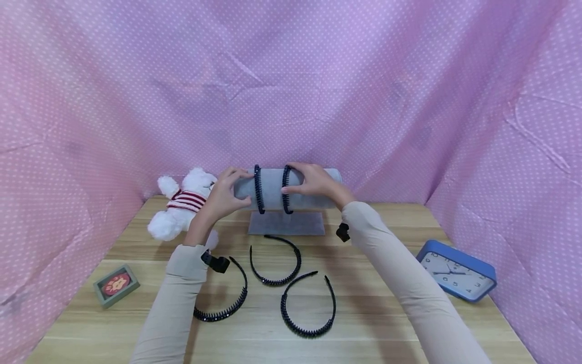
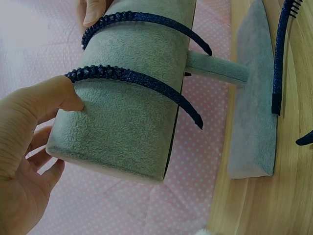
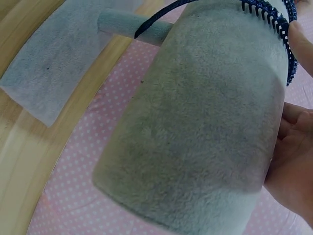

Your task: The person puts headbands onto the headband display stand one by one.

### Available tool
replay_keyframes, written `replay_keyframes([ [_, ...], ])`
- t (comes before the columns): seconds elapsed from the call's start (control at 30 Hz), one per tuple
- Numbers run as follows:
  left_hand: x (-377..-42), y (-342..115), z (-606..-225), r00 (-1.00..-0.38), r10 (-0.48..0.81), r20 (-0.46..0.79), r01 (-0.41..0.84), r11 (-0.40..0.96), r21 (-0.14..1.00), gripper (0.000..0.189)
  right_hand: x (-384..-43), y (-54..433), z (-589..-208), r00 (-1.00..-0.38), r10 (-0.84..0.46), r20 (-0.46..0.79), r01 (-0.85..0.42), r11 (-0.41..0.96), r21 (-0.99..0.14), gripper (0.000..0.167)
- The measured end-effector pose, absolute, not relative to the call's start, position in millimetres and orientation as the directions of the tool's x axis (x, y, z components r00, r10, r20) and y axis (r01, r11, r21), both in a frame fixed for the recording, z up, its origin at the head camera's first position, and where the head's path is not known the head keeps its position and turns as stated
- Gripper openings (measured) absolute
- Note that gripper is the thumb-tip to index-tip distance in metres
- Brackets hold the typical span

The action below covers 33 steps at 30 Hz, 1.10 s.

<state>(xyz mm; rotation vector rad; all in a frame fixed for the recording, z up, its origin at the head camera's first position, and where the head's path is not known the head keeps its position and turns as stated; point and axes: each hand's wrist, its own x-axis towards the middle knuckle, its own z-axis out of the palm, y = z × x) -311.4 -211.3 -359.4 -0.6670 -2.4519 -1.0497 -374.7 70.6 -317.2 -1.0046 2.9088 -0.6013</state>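
Note:
A grey plush roll-shaped display stand [image 1: 271, 189] bears two dark toothed headbands, a left headband [image 1: 259, 192] and a right headband [image 1: 286, 197]. My left hand [image 1: 224, 194] grips the roll's left end, thumb on the front face close by the left headband and the other fingers behind. In the left wrist view that thumb [image 2: 61, 95] lies right at the beaded band. My right hand [image 1: 313, 180] holds the right headband against the roll, its thumb [image 3: 301, 46] on the toothed part. The backs of both bands are hidden by the roll.
Three more headbands lie on the wooden table: a middle headband [image 1: 298, 263], a front headband [image 1: 284, 306] and a left-lying headband [image 1: 246, 293]. A white plush bear [image 1: 175, 222] sits at left behind a small green frame [image 1: 116, 285]. A blue clock [image 1: 459, 270] stands at right.

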Motion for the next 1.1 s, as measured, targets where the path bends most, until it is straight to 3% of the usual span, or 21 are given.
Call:
replay_keyframes([
  [0.5,-314,-207,-360,-0.812,0.276,0.514,0.565,0.593,0.574,0.053,-377,62,-314,-0.817,-0.570,0.085,-0.559,0.749,-0.356,0.092],
  [0.87,-311,-209,-373,-0.749,0.274,0.603,0.633,0.565,0.529,0.057,-366,51,-323,-0.739,-0.653,0.168,-0.668,0.676,-0.312,0.099],
  [1.1,-307,-198,-376,-0.740,0.271,0.616,0.643,0.555,0.528,0.056,-357,52,-332,-0.730,-0.638,0.245,-0.683,0.675,-0.277,0.101],
])
